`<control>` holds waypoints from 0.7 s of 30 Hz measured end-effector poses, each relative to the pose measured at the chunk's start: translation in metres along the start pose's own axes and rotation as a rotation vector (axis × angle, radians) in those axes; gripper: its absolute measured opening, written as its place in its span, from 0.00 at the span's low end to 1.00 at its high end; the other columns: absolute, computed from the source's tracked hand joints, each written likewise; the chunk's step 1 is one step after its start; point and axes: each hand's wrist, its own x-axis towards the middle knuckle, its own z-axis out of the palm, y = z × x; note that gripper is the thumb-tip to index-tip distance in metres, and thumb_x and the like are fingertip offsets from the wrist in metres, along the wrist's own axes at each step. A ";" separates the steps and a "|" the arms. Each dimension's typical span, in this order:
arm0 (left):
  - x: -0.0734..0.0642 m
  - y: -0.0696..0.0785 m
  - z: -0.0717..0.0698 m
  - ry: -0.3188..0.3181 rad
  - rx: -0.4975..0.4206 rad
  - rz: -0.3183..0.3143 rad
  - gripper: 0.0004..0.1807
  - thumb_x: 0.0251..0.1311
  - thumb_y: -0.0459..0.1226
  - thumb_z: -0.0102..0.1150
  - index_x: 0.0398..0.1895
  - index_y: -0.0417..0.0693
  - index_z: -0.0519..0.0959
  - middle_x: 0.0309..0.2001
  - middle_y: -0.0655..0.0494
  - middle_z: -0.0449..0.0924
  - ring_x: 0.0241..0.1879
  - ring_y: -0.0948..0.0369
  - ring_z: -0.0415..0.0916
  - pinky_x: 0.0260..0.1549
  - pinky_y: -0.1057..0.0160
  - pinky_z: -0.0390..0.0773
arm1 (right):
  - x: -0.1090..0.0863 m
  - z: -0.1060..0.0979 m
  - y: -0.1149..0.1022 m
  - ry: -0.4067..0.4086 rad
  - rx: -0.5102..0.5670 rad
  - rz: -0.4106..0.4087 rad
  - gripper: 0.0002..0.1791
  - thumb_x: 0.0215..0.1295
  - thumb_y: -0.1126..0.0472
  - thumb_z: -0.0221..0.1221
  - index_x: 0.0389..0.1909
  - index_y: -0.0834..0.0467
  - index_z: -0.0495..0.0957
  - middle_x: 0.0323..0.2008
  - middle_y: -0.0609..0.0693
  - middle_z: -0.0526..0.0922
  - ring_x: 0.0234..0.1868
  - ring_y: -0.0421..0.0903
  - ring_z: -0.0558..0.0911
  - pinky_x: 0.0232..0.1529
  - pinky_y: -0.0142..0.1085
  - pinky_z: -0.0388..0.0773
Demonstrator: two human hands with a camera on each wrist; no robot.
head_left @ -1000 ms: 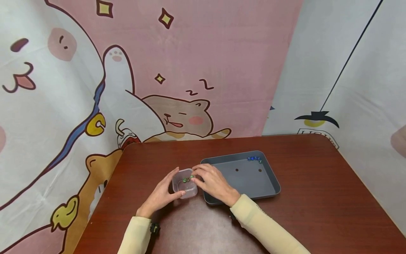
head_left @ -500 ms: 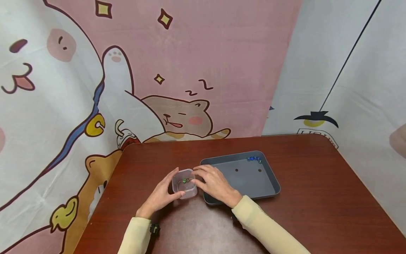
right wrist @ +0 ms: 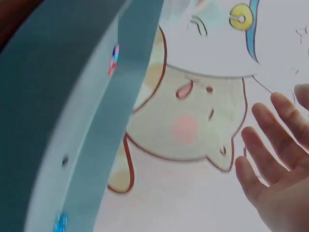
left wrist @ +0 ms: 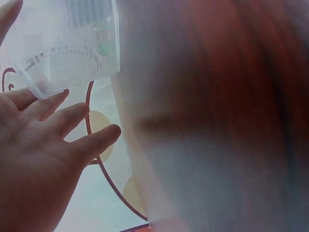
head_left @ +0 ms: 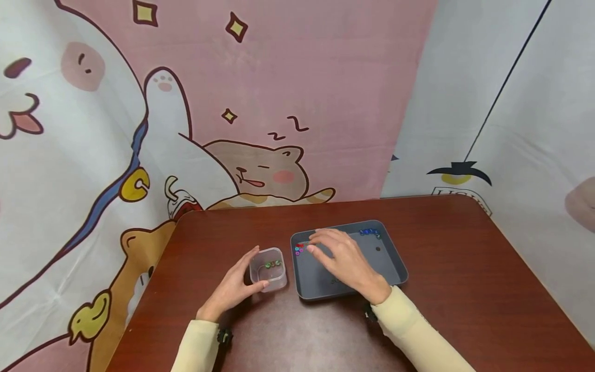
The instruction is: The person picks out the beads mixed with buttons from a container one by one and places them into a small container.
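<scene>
My left hand [head_left: 232, 289] holds a small clear plastic container [head_left: 277, 282], thumb at its near side and fingers along the far left side. Several green and brownish beads [head_left: 272, 264] lie inside it. In the left wrist view the container [left wrist: 67, 65] sits between the thumb and the spread fingers. My right hand [head_left: 347, 260] hovers over the grey tray [head_left: 309, 284], palm hiding part of its floor. Nothing shows in the right hand [right wrist: 285, 164] in the right wrist view; its fingers are extended and apart.
Blue beads [head_left: 370, 232] cluster in the tray's far right corner. Red, pink and light-blue beads [head_left: 298, 250] are grouped at its far left. A small dark round spot [head_left: 378, 249] shows on the tray floor. A cartoon-print cloth [head_left: 353, 103] hangs behind the brown table [head_left: 446, 248].
My right hand has left the container and moved right, over the tray, uncovering the red and pink beads. The green beads in the container are now in full view. The left hand keeps its hold.
</scene>
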 end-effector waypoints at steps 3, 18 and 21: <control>-0.001 -0.001 0.000 0.005 0.002 0.004 0.54 0.51 0.63 0.69 0.79 0.59 0.55 0.78 0.59 0.55 0.74 0.53 0.62 0.69 0.40 0.64 | -0.006 -0.013 0.012 0.049 -0.017 0.008 0.07 0.68 0.52 0.63 0.39 0.49 0.86 0.48 0.47 0.86 0.56 0.48 0.82 0.56 0.49 0.80; 0.000 -0.002 0.001 0.006 0.010 -0.001 0.53 0.52 0.65 0.67 0.79 0.65 0.54 0.78 0.59 0.55 0.75 0.53 0.60 0.70 0.41 0.64 | -0.037 -0.059 0.091 0.049 -0.162 0.129 0.11 0.66 0.56 0.65 0.46 0.55 0.85 0.52 0.51 0.84 0.55 0.51 0.80 0.50 0.52 0.80; 0.000 -0.002 0.000 0.003 0.015 0.001 0.54 0.52 0.64 0.68 0.79 0.62 0.55 0.78 0.59 0.55 0.75 0.53 0.60 0.70 0.41 0.64 | -0.042 -0.060 0.104 0.018 -0.208 0.129 0.12 0.66 0.56 0.65 0.46 0.57 0.85 0.54 0.53 0.83 0.56 0.55 0.80 0.52 0.55 0.78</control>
